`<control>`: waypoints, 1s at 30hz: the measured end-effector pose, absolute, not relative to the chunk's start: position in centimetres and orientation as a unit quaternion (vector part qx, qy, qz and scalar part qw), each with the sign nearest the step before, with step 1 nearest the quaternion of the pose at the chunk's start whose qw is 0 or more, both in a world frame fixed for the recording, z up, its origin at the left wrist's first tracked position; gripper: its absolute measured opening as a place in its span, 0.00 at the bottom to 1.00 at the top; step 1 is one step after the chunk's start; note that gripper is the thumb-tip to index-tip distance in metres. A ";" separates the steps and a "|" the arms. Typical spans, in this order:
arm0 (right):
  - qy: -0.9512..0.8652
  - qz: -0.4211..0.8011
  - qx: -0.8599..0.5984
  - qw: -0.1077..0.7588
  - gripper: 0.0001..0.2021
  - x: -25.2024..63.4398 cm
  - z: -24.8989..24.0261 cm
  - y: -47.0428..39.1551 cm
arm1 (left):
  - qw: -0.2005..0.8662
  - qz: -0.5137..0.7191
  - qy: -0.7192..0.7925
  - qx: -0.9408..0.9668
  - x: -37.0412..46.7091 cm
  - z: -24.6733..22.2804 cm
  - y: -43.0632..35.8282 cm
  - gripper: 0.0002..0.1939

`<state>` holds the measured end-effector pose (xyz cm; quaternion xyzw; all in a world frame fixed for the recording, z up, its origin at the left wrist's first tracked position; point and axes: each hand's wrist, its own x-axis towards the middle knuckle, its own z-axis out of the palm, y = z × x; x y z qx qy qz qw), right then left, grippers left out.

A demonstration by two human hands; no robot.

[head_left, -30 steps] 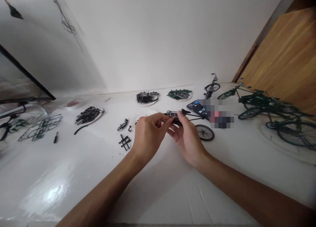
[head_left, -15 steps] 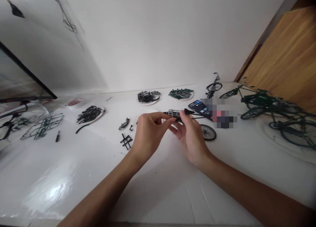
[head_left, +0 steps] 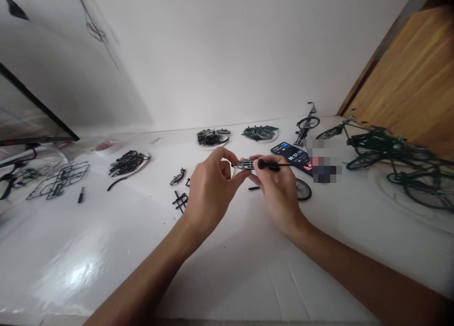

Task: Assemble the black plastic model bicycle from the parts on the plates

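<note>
Between my hands, above the white table, is a small model bicycle part with a silvery rack (head_left: 245,164) and a black saddle (head_left: 262,164). My left hand (head_left: 216,186) pinches its left end with thumb and finger. My right hand (head_left: 278,189) is closed round the right side of the part, fingers partly hidden behind it. A spoked black wheel (head_left: 303,189) shows just beyond my right hand. Left of my left hand lie a curved dark piece (head_left: 178,176) and a black cross-shaped frame of parts (head_left: 180,201).
Plates with black parts (head_left: 128,163), dark parts (head_left: 212,137) and green parts (head_left: 260,132) stand further back. A phone (head_left: 292,155) shows a timer. Assembled green bicycles (head_left: 376,144) are at the right. Green part frames (head_left: 58,180) and a small screwdriver (head_left: 81,195) lie left.
The held part has turned, so its rack and saddle now face me more. My left hand has shifted slightly left and up, and the view has moved a little.
</note>
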<state>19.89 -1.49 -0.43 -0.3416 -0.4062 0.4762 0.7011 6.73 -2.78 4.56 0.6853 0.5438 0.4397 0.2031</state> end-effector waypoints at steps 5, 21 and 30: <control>-0.434 0.462 -0.331 0.699 0.12 19.9 -0.4 -1.5 | 0.244 0.418 0.556 0.676 6.5 5.0 -2.8 0.13; -0.474 0.469 -0.321 0.673 0.10 20.1 -0.6 -1.5 | 0.318 0.366 0.493 0.722 4.3 5.4 -2.5 0.13; -0.461 0.493 -0.335 0.657 0.12 20.3 -0.7 -1.5 | 0.109 0.351 0.504 0.782 4.4 5.2 -2.8 0.11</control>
